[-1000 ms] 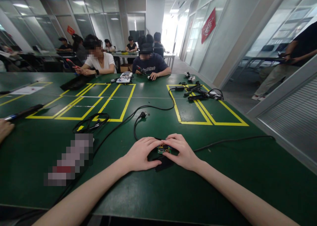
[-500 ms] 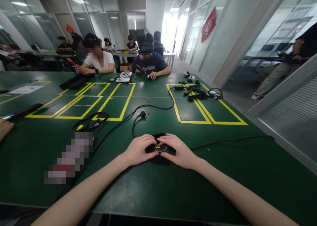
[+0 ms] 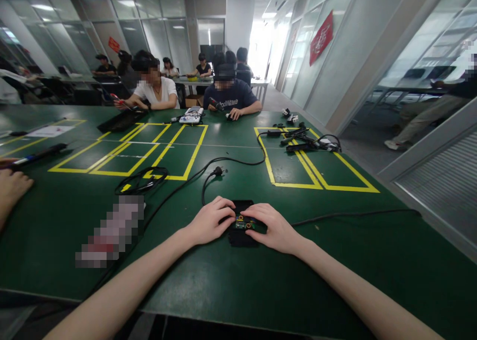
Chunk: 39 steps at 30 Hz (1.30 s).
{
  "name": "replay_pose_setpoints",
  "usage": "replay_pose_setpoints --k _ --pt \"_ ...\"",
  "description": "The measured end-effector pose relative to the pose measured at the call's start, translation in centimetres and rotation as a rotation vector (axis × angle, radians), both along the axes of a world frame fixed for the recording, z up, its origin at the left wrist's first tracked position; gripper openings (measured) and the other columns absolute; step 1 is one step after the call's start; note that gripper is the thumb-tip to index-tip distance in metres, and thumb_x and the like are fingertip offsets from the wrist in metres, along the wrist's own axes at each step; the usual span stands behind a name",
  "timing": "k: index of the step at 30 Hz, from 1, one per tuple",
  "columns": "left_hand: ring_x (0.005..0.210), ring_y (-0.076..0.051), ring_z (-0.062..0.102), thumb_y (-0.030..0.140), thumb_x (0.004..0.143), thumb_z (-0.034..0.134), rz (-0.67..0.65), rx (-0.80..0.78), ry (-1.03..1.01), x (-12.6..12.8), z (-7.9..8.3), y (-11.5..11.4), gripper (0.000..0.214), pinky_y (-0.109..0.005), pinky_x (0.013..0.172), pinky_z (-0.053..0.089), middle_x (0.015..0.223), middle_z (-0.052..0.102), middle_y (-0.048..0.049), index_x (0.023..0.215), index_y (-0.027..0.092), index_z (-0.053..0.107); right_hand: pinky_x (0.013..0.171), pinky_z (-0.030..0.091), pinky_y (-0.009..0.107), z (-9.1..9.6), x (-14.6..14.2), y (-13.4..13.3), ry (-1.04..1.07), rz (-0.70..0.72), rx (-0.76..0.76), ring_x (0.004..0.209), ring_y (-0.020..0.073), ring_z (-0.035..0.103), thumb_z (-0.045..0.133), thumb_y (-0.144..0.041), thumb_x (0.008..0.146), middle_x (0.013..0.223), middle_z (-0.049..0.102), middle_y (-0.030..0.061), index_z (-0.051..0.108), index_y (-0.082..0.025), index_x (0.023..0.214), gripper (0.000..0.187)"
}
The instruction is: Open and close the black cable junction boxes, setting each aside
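A small circuit board (image 3: pixel 240 225) with copper-coloured coils lies between my hands, over an opened black plastic casing (image 3: pixel 244 241). My left hand (image 3: pixel 213 219) is closed, thumb and fingers at the board's left edge. Curled around the board's right side is my right hand (image 3: pixel 274 228), its thumb at the near corner and fingers at the far one. Parts of the board and casing are hidden by my fingers. A black cord with a plug (image 3: pixel 218 171) runs to behind my left hand, and another black cable (image 3: pixel 346 214) leads off to the right.
Coiled black cable (image 3: pixel 143 181) and a blurred-out packet (image 3: pixel 114 230) lie left. Adapters and cables (image 3: pixel 309 141) sit far right within yellow tape. Another person's hand (image 3: pixel 13 188) is at the left edge by a pen-like tool (image 3: pixel 40 153). Two people sit across the green table (image 3: pixel 208 290).
My left thumb has drawn back and up, nearer its fingers, so more of the board and casing shows. The view has shifted slightly. The neighbour's hand at left shows more.
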State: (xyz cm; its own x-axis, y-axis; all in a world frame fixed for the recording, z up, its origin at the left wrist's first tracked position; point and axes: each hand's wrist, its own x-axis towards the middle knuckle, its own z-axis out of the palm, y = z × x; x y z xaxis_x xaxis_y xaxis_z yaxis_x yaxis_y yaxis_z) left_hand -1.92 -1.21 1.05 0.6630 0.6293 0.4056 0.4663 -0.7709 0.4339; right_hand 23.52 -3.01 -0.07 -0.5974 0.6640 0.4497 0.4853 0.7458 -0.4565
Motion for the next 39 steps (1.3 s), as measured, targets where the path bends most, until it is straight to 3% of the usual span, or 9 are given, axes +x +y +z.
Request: replay_pose_setpoints --k 8,13,17,26,33,39 --pt "0.106 -0.02 0.067 0.022 0.104 0.051 -0.015 -0.059 0.012 -0.2 -0.2 -0.1 0.016 -0.032 0.094 0.056 0.119 0.064 -0.0085 0.1 0.02 0.067 0.102 0.055 0.048 -0.3 0.0 -0.1 0.034 0.003 0.001 0.114 0.0278 0.07 0.073 -0.017 0.087 0.12 0.075 0.0107 0.067 -0.024 0.131 0.045" --pt "0.096 -0.019 0.069 0.025 0.107 0.046 0.037 -0.042 0.076 -0.4 -0.4 0.0 0.018 -0.031 0.088 0.058 0.117 0.063 -0.0074 0.104 0.021 0.064 0.103 0.057 0.042 -0.3 0.0 0.0 0.071 -0.023 -0.059 0.12 0.0253 0.068 0.069 -0.014 0.088 0.131 0.067 0.0114 0.067 -0.024 0.133 0.046" --pt "0.096 -0.019 0.07 0.026 0.107 0.044 0.05 -0.031 0.098 -0.4 -0.5 0.2 0.019 -0.031 0.087 0.058 0.118 0.064 -0.0074 0.106 0.021 0.062 0.1 0.059 0.041 -0.5 0.0 0.6 0.106 -0.037 -0.081 0.112 0.0246 0.069 0.072 -0.015 0.087 0.122 0.069 0.0105 0.068 -0.023 0.13 0.044" --pt "0.085 -0.019 0.069 0.027 0.107 0.046 0.091 -0.044 0.133 -0.4 -0.4 0.0 0.02 -0.028 0.077 0.055 0.099 0.069 -0.0042 0.107 0.021 0.065 0.1 0.058 0.042 -0.2 0.1 1.0 0.135 -0.015 -0.142 0.111 0.024 0.07 0.072 -0.016 0.09 0.12 0.071 0.01 0.069 -0.023 0.128 0.039" --pt "0.083 -0.019 0.071 0.029 0.104 0.053 0.082 -0.1 0.113 -0.6 0.0 0.0 0.018 -0.028 0.076 0.054 0.097 0.074 -0.0042 0.107 0.02 0.068 0.101 0.058 0.043 -0.6 0.0 1.0 0.142 -0.002 -0.085 0.114 0.0252 0.068 0.074 -0.025 0.093 0.121 0.07 0.0121 0.07 -0.021 0.127 0.035" --pt "0.073 -0.016 0.067 0.025 0.101 0.054 0.071 -0.083 0.092 -0.8 -0.1 0.0 0.017 -0.025 0.07 0.052 0.091 0.071 -0.0026 0.104 0.02 0.069 0.094 0.058 0.043 0.3 1.2 0.8 0.092 -0.052 0.02 0.109 0.025 0.066 0.063 -0.024 0.1 0.117 0.071 0.012 0.069 -0.02 0.121 0.023"
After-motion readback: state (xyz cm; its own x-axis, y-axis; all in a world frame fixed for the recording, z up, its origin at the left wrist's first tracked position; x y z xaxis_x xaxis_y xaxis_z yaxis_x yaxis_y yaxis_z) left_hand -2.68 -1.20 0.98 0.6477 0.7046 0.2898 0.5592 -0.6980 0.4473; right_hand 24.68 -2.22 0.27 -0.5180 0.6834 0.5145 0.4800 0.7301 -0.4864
